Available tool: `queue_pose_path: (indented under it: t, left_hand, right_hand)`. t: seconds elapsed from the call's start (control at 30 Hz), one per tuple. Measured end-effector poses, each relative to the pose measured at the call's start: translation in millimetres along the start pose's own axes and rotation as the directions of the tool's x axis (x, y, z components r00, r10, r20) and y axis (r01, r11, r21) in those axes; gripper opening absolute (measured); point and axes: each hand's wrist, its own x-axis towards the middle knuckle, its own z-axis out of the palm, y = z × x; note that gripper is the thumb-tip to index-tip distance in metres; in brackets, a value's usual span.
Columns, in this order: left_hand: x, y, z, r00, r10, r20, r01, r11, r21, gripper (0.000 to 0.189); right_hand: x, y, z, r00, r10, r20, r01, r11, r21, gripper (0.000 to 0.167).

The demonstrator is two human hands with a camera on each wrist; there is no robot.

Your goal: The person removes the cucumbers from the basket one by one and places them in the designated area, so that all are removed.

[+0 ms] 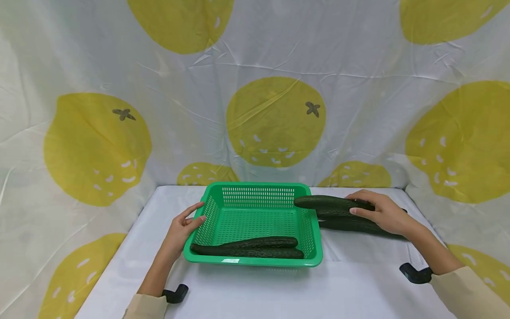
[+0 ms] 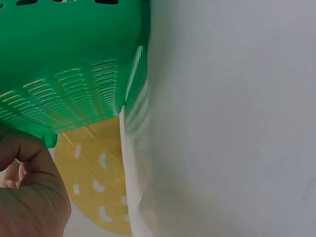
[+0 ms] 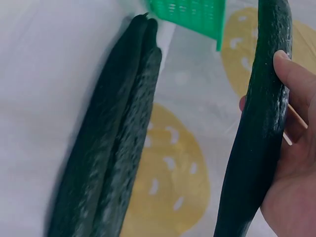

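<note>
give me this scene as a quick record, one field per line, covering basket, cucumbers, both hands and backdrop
basket: green basket with slotted walls, on a white surface
inside it: two cucumbers along the near side
left hand: holds the basket's left rim
right hand: grips another cucumber, its tip over the basket's right rim
loose: two more cucumbers side by side, right of the basket
backdrop: pale cloth with yellow fruit print

Basket (image 1: 271,262) is standing on table (image 1: 279,292); two cucumbers (image 1: 259,252) are lying inside, along near wall. Right: further cucumbers (image 1: 350,225) are lying side by side; above them, one cucumber (image 1: 324,202) in right hand (image 1: 384,213) is reaching over right rim. Cloth (image 1: 358,110) is hanging behind.
</note>
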Motion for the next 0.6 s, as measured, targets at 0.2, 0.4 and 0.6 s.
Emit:
queue_pose_path:
  t: [0.2, 0.4, 0.6]
  left_hand:
    - [0.7, -1.5, -1.1, 1.0, 0.008, 0.0, -0.008, 1.0, -0.001, 0.06]
    - [0.2, -1.6, -0.4, 1.0, 0.008, 0.004, -0.008, 1.0, 0.004, 0.06]
    - [0.3, -2.4, -0.6, 1.0, 0.007, 0.002, -0.007, 1.0, 0.002, 0.06]
  right_hand:
    - [-23.2, 20.2, -3.3, 0.999, 0.035, -0.009, -0.035, 0.999, -0.018, 0.04]
    - [-43.6, 37.2, -3.6, 0.995, 0.098, 0.019, -0.098, 0.995, 0.036, 0.044]
    - [-56.2, 55.2, -0.2, 0.991, 0.131, 0.001, -0.131, 0.991, 0.012, 0.044]
